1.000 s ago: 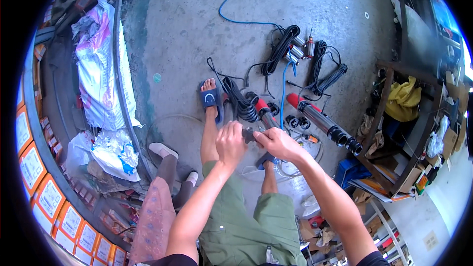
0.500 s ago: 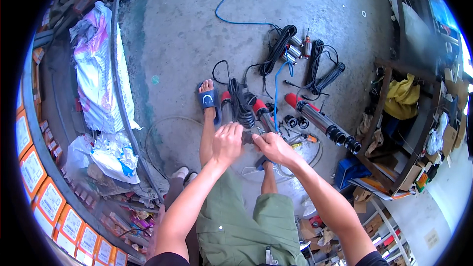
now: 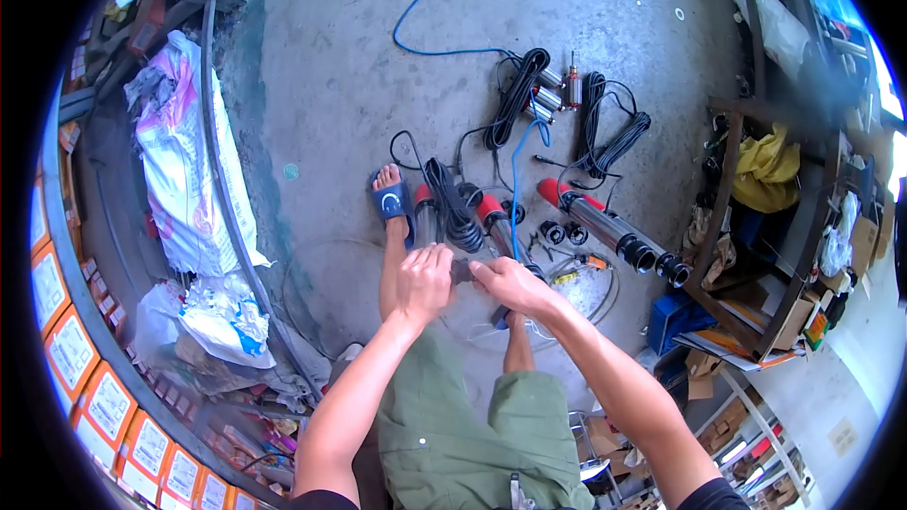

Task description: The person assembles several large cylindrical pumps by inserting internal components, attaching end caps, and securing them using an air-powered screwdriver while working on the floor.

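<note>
- The left hand is clenched around one end of a small dark part, fingers curled over it and knuckles up.
- The right hand grips the other end of the same part, so both hands meet over it just above the knees; the part is mostly covered, and its exact kind cannot be told.
- Judging from this, the piece is mid-handling, gripped from both ends, while the other pump pieces lie separate on the floor; how much remains is not clear.
- Directly below the hands are the person's olive-green shorts, soft and creased, and a bare foot in a blue slide sandal stretched forward on the concrete floor, which is grey, rough and stained.
- Just beyond the hands lie two cylindrical submersible pumps with red caps, with a coil of black cable draped over them.
- Further right lies a longer metal pump body with a red end, smooth and tubular, with black ring fittings near it.
- Toward the far side of the floor are more black cable bundles, short shiny metal cylinders, and a thin blue cable snaking away.
- At the left edge of the floor sit crumpled white woven sacks and a curved metal bar; orange and white boxes line the rim.
- On the right stands a rusty metal rack with a yellow cloth in it.
</note>
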A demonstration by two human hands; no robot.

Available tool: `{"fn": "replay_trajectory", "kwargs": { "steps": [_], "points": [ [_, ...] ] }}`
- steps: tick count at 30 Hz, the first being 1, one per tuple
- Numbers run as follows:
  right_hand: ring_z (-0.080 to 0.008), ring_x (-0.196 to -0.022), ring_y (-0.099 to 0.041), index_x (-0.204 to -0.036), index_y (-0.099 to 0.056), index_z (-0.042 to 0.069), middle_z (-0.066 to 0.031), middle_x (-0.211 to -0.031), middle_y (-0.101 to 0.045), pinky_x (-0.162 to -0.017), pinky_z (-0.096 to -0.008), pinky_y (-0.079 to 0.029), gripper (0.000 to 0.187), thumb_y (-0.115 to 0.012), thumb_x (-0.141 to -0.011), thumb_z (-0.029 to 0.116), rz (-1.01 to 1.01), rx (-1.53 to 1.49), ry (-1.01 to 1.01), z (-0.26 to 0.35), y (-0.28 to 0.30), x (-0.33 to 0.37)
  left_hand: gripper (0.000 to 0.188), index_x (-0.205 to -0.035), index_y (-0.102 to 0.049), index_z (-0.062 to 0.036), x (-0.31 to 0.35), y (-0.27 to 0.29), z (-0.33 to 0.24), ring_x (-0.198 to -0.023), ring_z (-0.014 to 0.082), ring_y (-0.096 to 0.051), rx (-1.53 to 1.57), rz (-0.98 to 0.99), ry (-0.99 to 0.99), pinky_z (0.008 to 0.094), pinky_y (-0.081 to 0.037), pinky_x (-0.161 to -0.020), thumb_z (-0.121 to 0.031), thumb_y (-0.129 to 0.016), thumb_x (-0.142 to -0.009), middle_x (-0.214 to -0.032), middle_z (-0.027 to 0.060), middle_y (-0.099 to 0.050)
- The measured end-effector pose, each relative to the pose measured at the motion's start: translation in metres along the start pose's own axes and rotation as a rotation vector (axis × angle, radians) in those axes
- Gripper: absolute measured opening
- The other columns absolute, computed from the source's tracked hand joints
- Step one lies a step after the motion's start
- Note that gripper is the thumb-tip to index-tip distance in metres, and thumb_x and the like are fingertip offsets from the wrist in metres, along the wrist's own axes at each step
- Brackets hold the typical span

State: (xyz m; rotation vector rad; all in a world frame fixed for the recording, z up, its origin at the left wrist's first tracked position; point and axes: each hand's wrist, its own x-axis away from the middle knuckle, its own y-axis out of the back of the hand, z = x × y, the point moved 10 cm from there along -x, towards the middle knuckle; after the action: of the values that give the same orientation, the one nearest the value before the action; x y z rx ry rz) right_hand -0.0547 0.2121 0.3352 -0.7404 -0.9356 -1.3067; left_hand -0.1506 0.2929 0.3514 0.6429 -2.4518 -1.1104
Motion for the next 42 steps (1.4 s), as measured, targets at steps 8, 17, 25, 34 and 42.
{"fn": "replay_trajectory", "kwargs": {
  "steps": [8,17,25,34,42],
  "points": [
    [-0.0441,-0.089,-0.068,-0.095,-0.066,-0.006,-0.0298,-0.089,-0.067,-0.082,-0.0529,-0.052,0.040,-0.054,-0.096,0.033,-0.118,0.099,0.091,0.000,0.000,-0.004,0.031,-0.095,-0.061,-0.0007,-0.002,-0.005,-0.003,-0.097,0.0322,-0.070,-0.038,0.006,-0.039,0.0399,-0.054,-0.086,-0.010,-0.071,-0.067,-0.099,0.0179,-0.071],
    [-0.0479,-0.097,-0.064,-0.137,-0.037,-0.019,-0.0342,-0.111,-0.055,-0.086,-0.0487,-0.055,0.072,-0.060,-0.080,0.019,-0.362,0.393,0.545,0.057,-0.021,0.017,0.034,-0.107,-0.067,0.0049,0.002,-0.014,-0.005,-0.096,0.0295,-0.072,-0.061,0.043,-0.135,0.0388,-0.056,-0.085,-0.015,-0.065,-0.079,-0.103,0.0195,-0.073],
    [-0.0457,-0.093,-0.065,-0.135,-0.038,-0.023,-0.0333,-0.109,-0.055,-0.080,-0.0483,-0.056,0.072,-0.059,-0.080,0.019,-0.277,0.520,0.476,0.064,-0.028,0.007,0.029,-0.104,-0.068,0.0041,0.002,-0.007,-0.001,-0.092,0.0294,-0.072,-0.037,-0.021,-0.105,0.0379,-0.057,-0.082,-0.014,-0.066,-0.081,-0.101,0.0184,-0.073],
    [-0.0360,-0.079,-0.069,-0.091,-0.061,-0.001,-0.0200,-0.089,-0.063,-0.068,-0.0459,-0.057,0.026,-0.070,-0.080,0.021,-0.285,0.645,0.506,0.057,-0.019,-0.012,0.051,-0.120,-0.060,0.0044,-0.002,0.007,0.011,-0.085,0.0357,-0.072,0.187,-0.070,0.145,0.0437,-0.057,-0.080,-0.021,-0.076,-0.078,-0.095,0.0159,-0.073],
    [-0.0404,-0.093,-0.073,-0.092,-0.074,-0.001,-0.0257,-0.096,-0.073,-0.083,-0.0477,-0.059,0.031,-0.058,-0.079,0.022,-0.256,0.812,0.005,-0.006,0.109,-0.080,0.023,-0.092,-0.068,-0.0058,0.002,0.009,-0.010,-0.085,0.0279,-0.068,0.024,-0.189,-0.091,0.0387,-0.051,-0.079,-0.018,-0.078,-0.074,-0.091,0.0093,-0.070]
  ]
}}
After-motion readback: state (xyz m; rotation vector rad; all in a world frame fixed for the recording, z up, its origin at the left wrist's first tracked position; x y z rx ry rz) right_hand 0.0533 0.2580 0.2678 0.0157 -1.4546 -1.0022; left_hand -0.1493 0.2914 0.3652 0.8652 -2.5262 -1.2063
